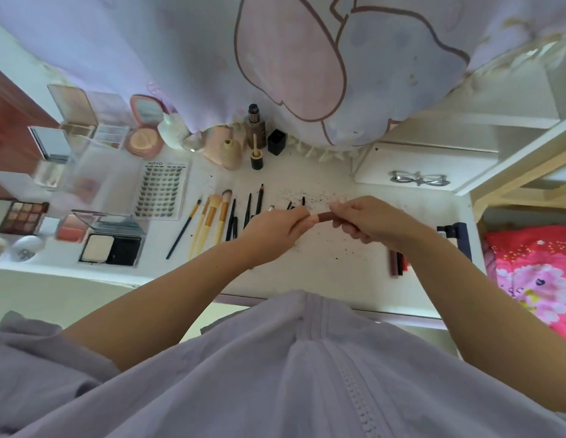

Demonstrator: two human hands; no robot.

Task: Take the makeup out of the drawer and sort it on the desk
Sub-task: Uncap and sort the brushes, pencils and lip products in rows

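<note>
Over the middle of the white desk (pixel 322 270) both my hands hold one brown makeup stick (pixel 323 217). My left hand (pixel 275 227) pinches its left end and my right hand (pixel 367 221) grips its right end. Left of my hands lie several brushes (pixel 212 221) and dark pencils (pixel 246 213) in a row. Further left are a lash card (pixel 161 191), open palettes (pixel 24 216) and compacts (pixel 112 245). Small bottles (pixel 255 128) stand along the back. More sticks (pixel 397 262) lie by my right forearm.
A printed curtain (pixel 275 58) hangs over the back of the desk. Dark crumbs (pixel 335 245) speckle the desk surface. A white shelf with a silver hair clip (pixel 419 179) sits at the back right. Red patterned bedding (pixel 534 273) is to the right.
</note>
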